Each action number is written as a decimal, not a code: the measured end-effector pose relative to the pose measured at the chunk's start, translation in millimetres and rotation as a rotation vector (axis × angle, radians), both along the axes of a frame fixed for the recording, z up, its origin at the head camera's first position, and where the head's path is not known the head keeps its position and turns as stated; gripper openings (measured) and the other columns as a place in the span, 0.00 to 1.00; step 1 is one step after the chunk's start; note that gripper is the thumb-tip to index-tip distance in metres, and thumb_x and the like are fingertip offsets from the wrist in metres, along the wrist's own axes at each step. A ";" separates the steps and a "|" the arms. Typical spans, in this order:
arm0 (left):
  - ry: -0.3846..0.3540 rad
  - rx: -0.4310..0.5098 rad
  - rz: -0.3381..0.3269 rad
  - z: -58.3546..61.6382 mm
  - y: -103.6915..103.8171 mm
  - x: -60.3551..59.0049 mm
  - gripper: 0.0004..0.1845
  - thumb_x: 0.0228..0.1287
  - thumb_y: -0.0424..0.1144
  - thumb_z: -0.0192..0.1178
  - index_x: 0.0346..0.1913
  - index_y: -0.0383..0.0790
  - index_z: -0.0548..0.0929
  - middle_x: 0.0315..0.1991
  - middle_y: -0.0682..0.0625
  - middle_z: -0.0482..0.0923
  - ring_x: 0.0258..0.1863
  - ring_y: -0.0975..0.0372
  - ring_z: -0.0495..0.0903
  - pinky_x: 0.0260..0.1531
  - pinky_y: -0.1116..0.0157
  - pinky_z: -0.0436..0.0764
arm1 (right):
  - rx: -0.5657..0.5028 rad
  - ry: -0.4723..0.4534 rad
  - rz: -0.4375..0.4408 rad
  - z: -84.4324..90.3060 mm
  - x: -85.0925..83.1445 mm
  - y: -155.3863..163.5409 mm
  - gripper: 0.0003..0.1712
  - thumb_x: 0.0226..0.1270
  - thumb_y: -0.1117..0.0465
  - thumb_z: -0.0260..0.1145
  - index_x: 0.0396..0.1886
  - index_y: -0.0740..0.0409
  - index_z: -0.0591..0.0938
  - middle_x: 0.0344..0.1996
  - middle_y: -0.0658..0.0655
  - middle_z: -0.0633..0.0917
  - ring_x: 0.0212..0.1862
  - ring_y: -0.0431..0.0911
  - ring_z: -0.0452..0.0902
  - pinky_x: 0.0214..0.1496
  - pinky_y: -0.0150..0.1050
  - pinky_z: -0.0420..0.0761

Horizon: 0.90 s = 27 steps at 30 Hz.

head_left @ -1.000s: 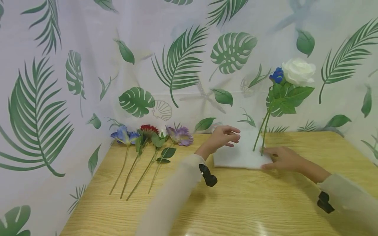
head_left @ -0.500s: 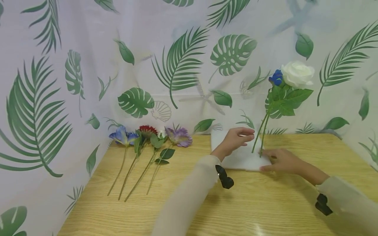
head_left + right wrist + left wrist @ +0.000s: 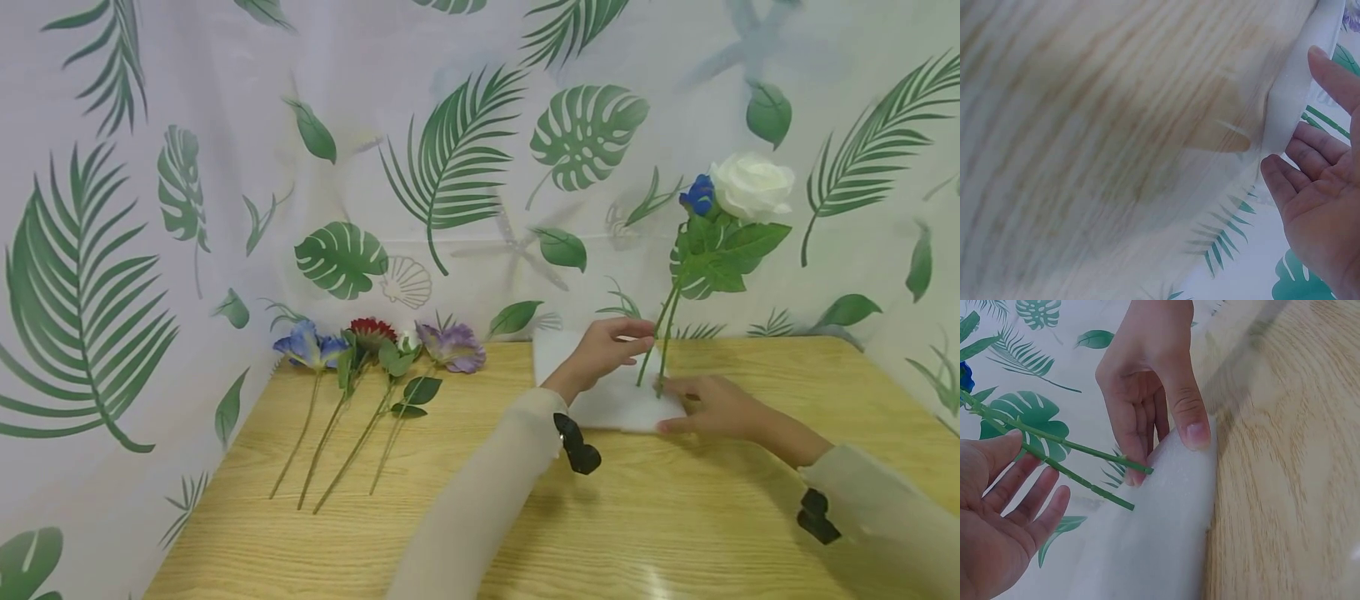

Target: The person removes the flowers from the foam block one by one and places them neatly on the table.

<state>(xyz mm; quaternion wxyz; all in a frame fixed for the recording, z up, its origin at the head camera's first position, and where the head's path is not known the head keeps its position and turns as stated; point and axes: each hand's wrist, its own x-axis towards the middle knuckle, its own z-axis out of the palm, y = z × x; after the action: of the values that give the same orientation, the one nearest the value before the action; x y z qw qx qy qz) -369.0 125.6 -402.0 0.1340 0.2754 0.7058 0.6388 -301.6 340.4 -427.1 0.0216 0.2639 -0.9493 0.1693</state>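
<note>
A white foam block (image 3: 600,410) lies at the table's back. Two artificial flowers stand in it, leaning right: a large white rose (image 3: 752,185) and a smaller blue flower (image 3: 699,194) above green leaves. In the left wrist view their green stems (image 3: 1085,449) meet the foam close together. My left hand (image 3: 600,354) is beside the stems, its thumb and fingertips right at them with the fingers loosely extended. My right hand (image 3: 716,407) grips the block's right end, thumb on the near edge and fingers round the side, as the right wrist view also shows the hand (image 3: 1329,181) at the foam's edge.
On the wooden table (image 3: 465,517) to the left lie several more stemmed flowers: a blue one (image 3: 309,343), a red one (image 3: 372,333), a small white one (image 3: 408,339) and a purple one (image 3: 452,346). A leaf-printed curtain (image 3: 465,292) hangs right behind the table.
My left hand has moved right over the foam block, up to the stems. The right hand stays at the block's end, and the two flowers still stand upright.
</note>
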 end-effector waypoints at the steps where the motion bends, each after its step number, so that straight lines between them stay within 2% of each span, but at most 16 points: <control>1: 0.000 -0.004 -0.004 0.2 0.4 0.0 0.19 0.75 0.37 0.61 0.64 0.33 0.81 0.61 0.40 0.82 0.53 0.61 0.84 0.44 0.71 0.85 | 0.002 -0.005 -0.004 0.2 0.4 -0.5 0.42 0.58 0.44 0.78 0.63 0.70 0.80 0.59 0.71 0.82 0.57 0.63 0.84 0.57 0.59 0.84; 13: -0.001 -0.017 0.006 -1.2 1.8 0.1 0.18 0.74 0.37 0.61 0.61 0.33 0.82 0.58 0.39 0.83 0.43 0.72 0.79 0.45 0.68 0.86 | 0.004 -0.035 -0.018 0.1 1.4 0.7 0.43 0.59 0.43 0.77 0.64 0.69 0.79 0.61 0.71 0.81 0.57 0.64 0.83 0.58 0.61 0.82; 16: 0.005 -0.018 0.002 -1.6 0.9 -0.3 0.17 0.75 0.36 0.61 0.60 0.32 0.83 0.58 0.39 0.83 0.45 0.68 0.82 0.46 0.68 0.86 | 0.009 -0.041 -0.023 -0.5 0.1 1.9 0.43 0.59 0.43 0.76 0.65 0.68 0.79 0.61 0.71 0.81 0.57 0.64 0.83 0.58 0.60 0.83; 21: 0.021 -0.017 -0.006 -2.2 -0.6 -1.0 0.15 0.75 0.34 0.59 0.58 0.30 0.83 0.58 0.37 0.83 0.55 0.53 0.85 0.49 0.65 0.87 | 0.021 -0.043 -0.034 -0.9 -2.0 1.6 0.43 0.58 0.43 0.77 0.64 0.68 0.79 0.60 0.72 0.81 0.56 0.64 0.84 0.56 0.59 0.84; 27: 0.038 0.006 0.003 -3.6 -1.6 -2.3 0.13 0.75 0.31 0.57 0.57 0.28 0.83 0.56 0.35 0.84 0.56 0.50 0.85 0.46 0.70 0.87 | 0.024 -0.047 -0.037 -2.7 -3.6 2.5 0.45 0.57 0.43 0.78 0.65 0.70 0.79 0.61 0.72 0.81 0.53 0.63 0.86 0.54 0.58 0.85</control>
<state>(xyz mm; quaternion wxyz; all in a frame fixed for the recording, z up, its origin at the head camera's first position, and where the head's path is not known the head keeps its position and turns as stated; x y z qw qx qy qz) -371.3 124.0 -405.6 0.1190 0.2868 0.7065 0.6359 -305.2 343.0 -429.8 -0.0006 0.2425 -0.9563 0.1634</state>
